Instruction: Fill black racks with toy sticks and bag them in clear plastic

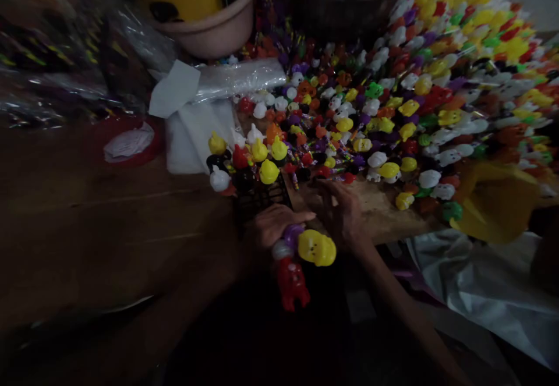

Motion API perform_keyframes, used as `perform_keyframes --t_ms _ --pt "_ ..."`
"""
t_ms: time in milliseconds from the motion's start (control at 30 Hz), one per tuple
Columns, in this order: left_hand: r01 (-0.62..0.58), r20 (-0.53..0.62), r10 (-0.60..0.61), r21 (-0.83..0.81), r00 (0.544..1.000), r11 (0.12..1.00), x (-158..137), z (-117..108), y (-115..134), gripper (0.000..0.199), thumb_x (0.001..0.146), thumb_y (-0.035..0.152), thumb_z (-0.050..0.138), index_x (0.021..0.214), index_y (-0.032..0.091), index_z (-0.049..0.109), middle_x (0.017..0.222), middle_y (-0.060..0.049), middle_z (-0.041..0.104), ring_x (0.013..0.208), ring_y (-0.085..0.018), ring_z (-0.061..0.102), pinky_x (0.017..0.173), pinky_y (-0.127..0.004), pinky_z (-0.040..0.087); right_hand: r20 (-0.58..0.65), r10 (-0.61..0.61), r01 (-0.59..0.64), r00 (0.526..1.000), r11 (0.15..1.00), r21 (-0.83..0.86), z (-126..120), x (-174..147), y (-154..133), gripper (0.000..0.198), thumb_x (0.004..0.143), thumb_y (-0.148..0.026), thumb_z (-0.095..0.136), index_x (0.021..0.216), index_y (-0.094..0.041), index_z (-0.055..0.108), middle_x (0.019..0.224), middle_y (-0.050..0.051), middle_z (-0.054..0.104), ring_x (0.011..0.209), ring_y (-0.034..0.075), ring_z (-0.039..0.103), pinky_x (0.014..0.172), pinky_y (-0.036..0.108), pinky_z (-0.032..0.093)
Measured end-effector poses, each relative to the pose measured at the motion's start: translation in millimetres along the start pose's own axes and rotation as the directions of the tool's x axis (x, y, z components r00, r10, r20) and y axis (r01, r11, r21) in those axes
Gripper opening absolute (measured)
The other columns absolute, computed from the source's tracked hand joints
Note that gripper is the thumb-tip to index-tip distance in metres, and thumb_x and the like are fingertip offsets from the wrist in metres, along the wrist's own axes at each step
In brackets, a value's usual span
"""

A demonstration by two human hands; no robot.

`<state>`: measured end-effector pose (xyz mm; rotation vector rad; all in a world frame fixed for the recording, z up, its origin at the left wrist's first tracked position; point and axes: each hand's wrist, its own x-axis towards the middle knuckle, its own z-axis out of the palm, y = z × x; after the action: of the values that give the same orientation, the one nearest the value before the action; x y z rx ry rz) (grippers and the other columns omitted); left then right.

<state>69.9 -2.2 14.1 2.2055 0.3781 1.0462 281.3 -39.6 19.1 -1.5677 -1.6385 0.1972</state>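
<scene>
My left hand [278, 225] is closed around a small bunch of toy-headed sticks; their shafts are hidden by the hand. Out of its near side stick a yellow animal head [317, 248], a red figure [292, 284], a purple piece [292, 235] and a whitish one [282, 250]. Just to the right, my right hand [343, 208] reaches to the near edge of the pile, fingers bent and apart, with nothing visible in them. Close to its fingertips lie red toy heads [324, 172] with patterned sticks. A dark grid basket [264, 197] sits beyond my left hand.
A big heap of colourful toy heads [408, 108] covers the right and back. Several heads stand grouped around a yellow chick [269, 172]. Clear plastic bags [198, 135], a red dish [131, 144] with papers, a pink basin [213, 34] and a dark bowl [349, 13] lie around.
</scene>
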Motion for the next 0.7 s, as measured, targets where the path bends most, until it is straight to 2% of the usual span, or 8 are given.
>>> perform_keyframes --t_ms 67,133,200,267,367,433,600,700 --pt "-0.058 0.06 0.061 -0.04 0.996 0.998 8 13 -9 0.052 0.092 0.056 0.063 0.124 0.015 0.067 0.113 -0.012 0.074 0.115 -0.027 0.067 0.104 -0.042 0.053 -0.035 0.05 -0.054 0.998 0.989 -0.137 -17 1 14 0.026 0.098 -0.027 0.048 0.107 -0.022 0.072 0.096 0.009 0.072 0.083 0.021 0.068 0.073 0.032 0.054" --pt "-0.02 0.129 0.028 -0.063 0.991 0.998 14 20 -22 0.05 0.087 0.053 0.07 0.118 0.014 0.069 0.12 -0.014 0.072 0.126 -0.031 0.062 0.109 -0.047 0.05 -0.01 0.065 -0.066 0.998 0.973 -0.222 -21 5 24 0.027 0.097 -0.026 0.048 0.1 -0.022 0.074 0.092 0.009 0.07 0.079 0.021 0.066 0.067 0.032 0.052" --pt "0.062 0.136 -0.046 -0.117 0.99 0.991 16 22 -32 0.039 0.089 0.045 0.07 0.114 0.015 0.071 0.118 -0.014 0.073 0.123 -0.031 0.064 0.108 -0.048 0.052 0.024 0.025 -0.019 0.999 0.974 -0.226 -17 12 31 0.027 0.097 -0.024 0.047 0.099 -0.021 0.074 0.096 0.011 0.069 0.081 0.021 0.066 0.068 0.031 0.053" --pt "0.127 0.132 -0.103 -0.185 0.986 0.975 13 21 -36 0.032 0.09 0.039 0.069 0.11 0.014 0.071 0.111 -0.012 0.075 0.116 -0.029 0.068 0.106 -0.047 0.053 -0.015 -0.026 0.023 1.0 0.978 -0.209 -12 22 35 0.026 0.096 -0.023 0.048 0.1 -0.02 0.073 0.1 0.011 0.069 0.083 0.02 0.067 0.069 0.031 0.053" --pt "0.16 0.129 -0.131 -0.243 0.983 0.957 6 22 -34 0.029 0.088 0.037 0.071 0.107 0.015 0.072 0.107 -0.011 0.076 0.113 -0.029 0.069 0.105 -0.045 0.053 -0.081 -0.088 0.071 0.993 0.979 -0.189 -10 42 40 0.023 0.096 -0.022 0.05 0.1 -0.02 0.073 0.097 0.009 0.07 0.08 0.019 0.067 0.068 0.03 0.052" --pt "0.172 0.112 -0.147 -0.256 0.983 0.951 2 25 -33 0.03 0.087 0.039 0.07 0.107 0.017 0.073 0.106 -0.01 0.076 0.11 -0.028 0.069 0.104 -0.043 0.052 -0.069 -0.116 0.101 0.991 0.977 -0.187 -13 60 42 0.023 0.097 -0.022 0.05 0.099 -0.02 0.073 0.093 0.008 0.071 0.077 0.018 0.066 0.067 0.029 0.051" --pt "0.205 0.14 -0.175 -0.239 0.975 0.949 -2 33 -36 0.041 0.084 0.05 0.072 0.112 0.02 0.072 0.106 -0.01 0.075 0.111 -0.029 0.067 0.104 -0.043 0.05 -0.036 -0.09 0.074 0.995 0.948 -0.31 -15 109 45 0.025 0.096 -0.026 0.051 0.099 -0.02 0.075 0.087 0.008 0.072 0.071 0.019 0.065 0.064 0.028 0.045" --pt "0.217 0.155 -0.185 -0.227 0.97 0.95 -7 39 -40 0.036 0.088 0.047 0.069 0.111 0.021 0.072 0.103 -0.009 0.075 0.11 -0.027 0.067 0.104 -0.043 0.05 0.047 -0.024 0.041 0.999 0.911 -0.41 -5 144 46 0.025 0.093 -0.025 0.051 0.096 -0.021 0.076 0.09 0.008 0.074 0.077 0.021 0.065 0.065 0.029 0.042"
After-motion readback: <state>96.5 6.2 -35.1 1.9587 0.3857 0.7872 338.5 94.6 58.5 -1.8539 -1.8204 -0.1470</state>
